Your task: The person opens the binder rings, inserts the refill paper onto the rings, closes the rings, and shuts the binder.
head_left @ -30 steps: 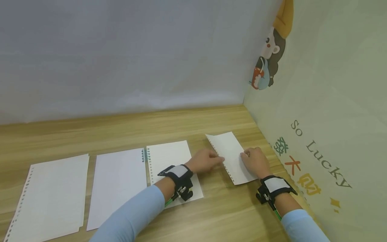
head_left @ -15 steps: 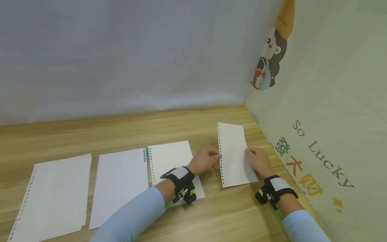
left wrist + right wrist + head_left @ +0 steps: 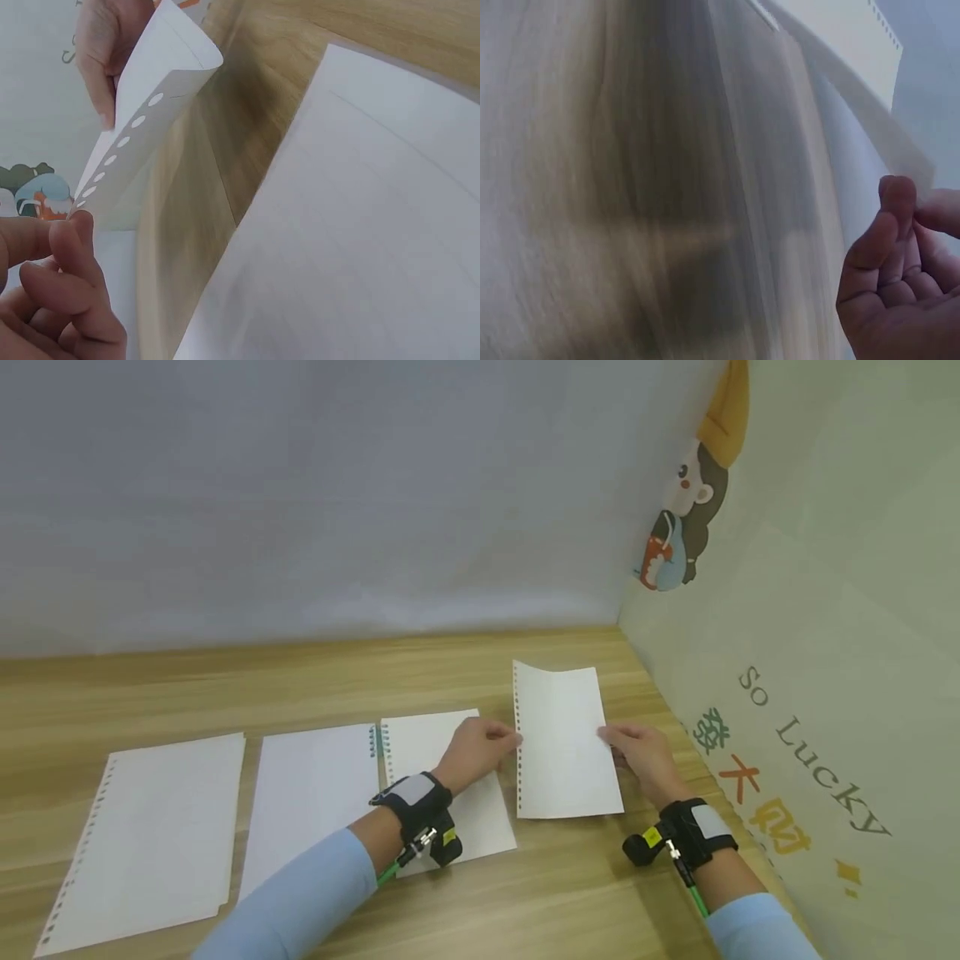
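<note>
Near the right edge of the surface [image 3: 555, 893], the punched sheet [image 3: 562, 743] now shows wider to me; my left grip [image 3: 474, 753] pinches its holed side, right grip [image 3: 649, 762] the opposite, so it seems steadied.

Held sheet [image 3: 566, 743] hid fingertips of right hand [image 3: 645, 756] at its three-o'clock edge. Left hand [image 3: 472, 753] covered part of ringed page [image 3: 482, 818]. Head view cut off left sleeve [image 3: 300, 893] at seven o'clock, cartoon figure [image 3: 699, 518] past one. Left wrist view cropped left hand at eight. Right wrist view blurred tabletop [image 3: 645, 165] toward nine.
</note>
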Available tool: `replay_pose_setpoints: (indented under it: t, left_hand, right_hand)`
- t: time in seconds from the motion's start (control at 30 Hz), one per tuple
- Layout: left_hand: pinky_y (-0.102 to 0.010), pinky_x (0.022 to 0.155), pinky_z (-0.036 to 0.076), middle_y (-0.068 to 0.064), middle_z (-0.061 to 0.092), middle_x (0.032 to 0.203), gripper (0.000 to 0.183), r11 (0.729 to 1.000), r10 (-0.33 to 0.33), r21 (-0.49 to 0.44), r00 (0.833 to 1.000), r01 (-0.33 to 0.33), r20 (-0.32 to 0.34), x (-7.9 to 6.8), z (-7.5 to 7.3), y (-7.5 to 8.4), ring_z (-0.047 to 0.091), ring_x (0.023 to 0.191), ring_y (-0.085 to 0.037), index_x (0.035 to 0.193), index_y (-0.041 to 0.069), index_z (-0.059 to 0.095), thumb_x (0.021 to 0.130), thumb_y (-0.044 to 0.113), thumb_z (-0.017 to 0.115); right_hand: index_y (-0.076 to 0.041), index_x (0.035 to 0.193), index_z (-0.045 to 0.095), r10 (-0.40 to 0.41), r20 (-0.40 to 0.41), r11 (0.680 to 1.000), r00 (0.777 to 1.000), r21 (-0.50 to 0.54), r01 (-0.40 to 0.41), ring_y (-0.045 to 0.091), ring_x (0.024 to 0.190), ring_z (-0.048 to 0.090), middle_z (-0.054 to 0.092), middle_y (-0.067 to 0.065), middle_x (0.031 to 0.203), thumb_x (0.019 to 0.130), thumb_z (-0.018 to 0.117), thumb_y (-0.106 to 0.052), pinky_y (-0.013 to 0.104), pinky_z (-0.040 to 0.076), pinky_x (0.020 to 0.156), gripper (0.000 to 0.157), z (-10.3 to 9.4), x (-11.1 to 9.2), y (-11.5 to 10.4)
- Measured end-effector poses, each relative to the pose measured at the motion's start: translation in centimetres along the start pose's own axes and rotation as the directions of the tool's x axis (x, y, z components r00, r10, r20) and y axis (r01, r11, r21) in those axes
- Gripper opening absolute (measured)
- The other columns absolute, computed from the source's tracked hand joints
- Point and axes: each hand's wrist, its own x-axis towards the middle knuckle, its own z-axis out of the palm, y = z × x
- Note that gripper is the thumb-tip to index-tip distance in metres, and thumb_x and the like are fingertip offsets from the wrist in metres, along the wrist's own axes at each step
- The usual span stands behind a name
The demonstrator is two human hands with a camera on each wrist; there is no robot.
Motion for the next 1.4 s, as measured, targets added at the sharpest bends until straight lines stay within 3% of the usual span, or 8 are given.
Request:
replay_pose_setpoints:
  t: [0.3, 0.53, 0.87, 1.4]
  left_hand:
    - [-0.023, 0.056, 0.039, -0.012, 0.076, 0.092, 0.026, 0.996, -0.088, 0.004, 0.994, 0.088, -0.069, -0.5, -1.8, -1.6, 0.057, 0.059, -0.012, 0.103, 0.004, 0.075, 0.09, 0.022, 0.063]
    - [-0.025, 0.057, 0.039, -0.009, 0.075, 0.086, 0.027, 0.988, -0.151, 0.007, 0.982, 0.153, -0.113, -1.5, -2.8, -2.7, 0.055, 0.059, -0.014, 0.099, 0.006, 0.076, 0.09, 0.028, 0.063]
    - [-0.024, 0.055, 0.041, -0.008, 0.073, 0.081, 0.028, 0.99, -0.129, 0.04, 0.982, 0.135, -0.138, -3.6, -4.5, -3.5, 0.054, 0.059, -0.014, 0.094, 0.006, 0.076, 0.092, 0.028, 0.06]
    - [-0.025, 0.053, 0.036, -0.006, 0.066, 0.067, 0.024, 0.974, -0.149, 0.143, 0.973, 0.175, -0.176, -7.0, -7.0, -5.5, 0.048, 0.056, -0.014, 0.077, 0.009, 0.074, 0.09, 0.026, 0.062]
  right_hand:
    - [0.005, 0.13, 0.057, -0.006, 0.054, 1.0, 0.999, 0.013, 0.006, 0.007, 0.081, 0.059, 0.065, -0.01, 0.09, 0.093, 0.061, -0.029, 0.015, 0.052, 0.069, 0.051, 1.0, -0.1, -0.5]
    - [0.011, 0.131, 0.053, -0.017, 0.131, 0.989, 0.991, 0.147, -0.002, 0.003, 0.079, 0.061, 0.066, -0.017, 0.082, 0.094, 0.06, -0.023, 0.014, 0.053, 0.067, 0.051, 2.3, -0.4, -0.8]
    - [0.013, 0.131, 0.05, -0.021, 0.18, 0.967, 0.983, 0.253, -0.025, 0.002, 0.084, 0.063, 0.068, -0.016, 0.085, 0.094, 0.06, -0.02, 0.012, 0.054, 0.069, 0.051, 4.2, -1.3, -1.2]
    - [0.016, 0.125, 0.053, -0.044, 0.208, 0.928, 0.977, 0.37, -0.037, 0.006, 0.082, 0.065, 0.07, -0.011, 0.084, 0.094, 0.058, -0.012, 0.017, 0.057, 0.066, 0.042, 8.9, -3.2, -1.5]
